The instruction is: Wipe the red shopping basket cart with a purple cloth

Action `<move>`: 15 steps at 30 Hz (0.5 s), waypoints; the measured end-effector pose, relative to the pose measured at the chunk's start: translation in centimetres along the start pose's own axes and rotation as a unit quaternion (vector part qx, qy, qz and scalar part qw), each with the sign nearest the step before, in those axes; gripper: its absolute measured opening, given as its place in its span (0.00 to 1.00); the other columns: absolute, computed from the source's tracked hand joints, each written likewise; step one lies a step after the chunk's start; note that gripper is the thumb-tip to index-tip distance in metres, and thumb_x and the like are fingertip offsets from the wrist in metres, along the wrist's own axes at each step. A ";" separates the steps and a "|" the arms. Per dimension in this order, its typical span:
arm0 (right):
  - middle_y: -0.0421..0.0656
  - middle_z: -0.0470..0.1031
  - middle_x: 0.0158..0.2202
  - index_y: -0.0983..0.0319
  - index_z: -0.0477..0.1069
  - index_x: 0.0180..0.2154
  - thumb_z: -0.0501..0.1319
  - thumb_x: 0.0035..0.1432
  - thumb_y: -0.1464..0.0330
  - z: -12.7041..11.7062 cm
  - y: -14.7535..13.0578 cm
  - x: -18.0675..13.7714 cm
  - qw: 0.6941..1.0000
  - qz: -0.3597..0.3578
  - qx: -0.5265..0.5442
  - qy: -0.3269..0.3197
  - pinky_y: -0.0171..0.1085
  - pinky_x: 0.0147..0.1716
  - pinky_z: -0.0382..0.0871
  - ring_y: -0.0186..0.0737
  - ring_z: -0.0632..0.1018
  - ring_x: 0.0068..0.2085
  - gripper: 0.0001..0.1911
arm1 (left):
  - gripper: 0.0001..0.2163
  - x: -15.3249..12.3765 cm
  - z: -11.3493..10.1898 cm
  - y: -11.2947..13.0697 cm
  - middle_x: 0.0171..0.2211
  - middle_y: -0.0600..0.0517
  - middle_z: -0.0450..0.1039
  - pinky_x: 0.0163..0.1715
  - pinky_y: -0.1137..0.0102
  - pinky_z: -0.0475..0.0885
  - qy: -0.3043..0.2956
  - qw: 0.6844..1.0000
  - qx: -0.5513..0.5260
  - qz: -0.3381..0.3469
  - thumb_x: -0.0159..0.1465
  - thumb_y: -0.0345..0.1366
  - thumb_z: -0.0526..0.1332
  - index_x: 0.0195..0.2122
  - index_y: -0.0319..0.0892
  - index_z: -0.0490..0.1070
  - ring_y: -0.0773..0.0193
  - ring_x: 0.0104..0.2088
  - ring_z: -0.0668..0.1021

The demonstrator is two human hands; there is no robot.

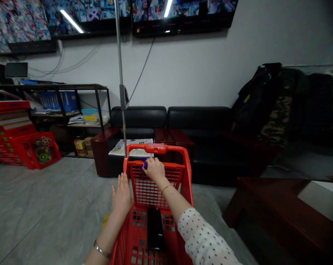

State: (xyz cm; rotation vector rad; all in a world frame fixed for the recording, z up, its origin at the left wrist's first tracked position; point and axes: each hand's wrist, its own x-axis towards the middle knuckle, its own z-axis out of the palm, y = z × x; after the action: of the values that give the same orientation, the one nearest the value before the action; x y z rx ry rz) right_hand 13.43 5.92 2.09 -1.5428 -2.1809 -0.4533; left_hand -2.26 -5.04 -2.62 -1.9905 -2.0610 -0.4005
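At the far edge of the red plastic shopping cart, just below its handle, the right hand curls its fingers around a purple cloth. Along the cart's left edge, the left hand has straight fingers close together, thumb apart. A black oblong object lies inside.

From my distant screen I see a smooth plastic cart, matt cloth, a sleek metal pole, glossy leather-like sofa cushions, polished wooden armrests, matt paper sheets and smooth floor.
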 end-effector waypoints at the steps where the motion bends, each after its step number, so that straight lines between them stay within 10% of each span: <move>1: 0.50 0.75 0.46 0.60 0.73 0.45 0.60 0.60 0.56 -0.1 1.0 -0.4 1.000 -0.009 0.003 0.001 0.39 0.41 0.68 0.46 0.71 0.46 0.17 | 0.45 0.0 -0.1 -0.1 0.70 0.34 0.44 0.61 0.45 0.59 -0.002 1.000 0.003 -0.004 0.52 0.26 0.58 0.69 0.34 0.35 0.48 0.69 0.51; 6: 0.48 0.76 0.41 0.61 0.76 0.40 0.54 0.63 0.61 -1.3 7.1 -2.3 0.986 0.163 0.010 0.043 0.36 0.36 0.65 0.44 0.73 0.43 0.15 | 0.44 0.0 -0.6 -0.1 0.70 0.35 0.44 0.61 0.45 0.60 -0.012 1.000 -0.002 -0.013 0.53 0.27 0.58 0.69 0.34 0.38 0.47 0.69 0.51; 10: 0.49 0.77 0.39 0.64 0.77 0.37 0.54 0.63 0.60 -1.3 6.8 -1.5 0.943 0.322 0.029 0.085 0.37 0.34 0.64 0.44 0.74 0.39 0.17 | 0.45 0.3 -0.7 0.2 0.70 0.33 0.43 0.62 0.46 0.58 -0.022 0.999 -0.029 -0.010 0.53 0.27 0.60 0.69 0.31 0.37 0.47 0.69 0.50; 15: 0.47 0.77 0.37 0.61 0.76 0.35 0.59 0.59 0.61 0.7 0.8 -0.3 0.976 0.178 0.068 0.109 0.35 0.32 0.63 0.43 0.73 0.40 0.12 | 0.47 0.3 -0.5 0.2 0.69 0.30 0.44 0.62 0.47 0.58 -0.011 0.999 -0.031 -0.013 0.52 0.27 0.62 0.69 0.31 0.36 0.46 0.69 0.51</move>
State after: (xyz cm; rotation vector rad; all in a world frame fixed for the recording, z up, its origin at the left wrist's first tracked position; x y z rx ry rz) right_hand 14.14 6.32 1.38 -1.6742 -1.6899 -0.3319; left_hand -2.03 -4.89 -2.04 -2.0139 -2.1141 -0.4535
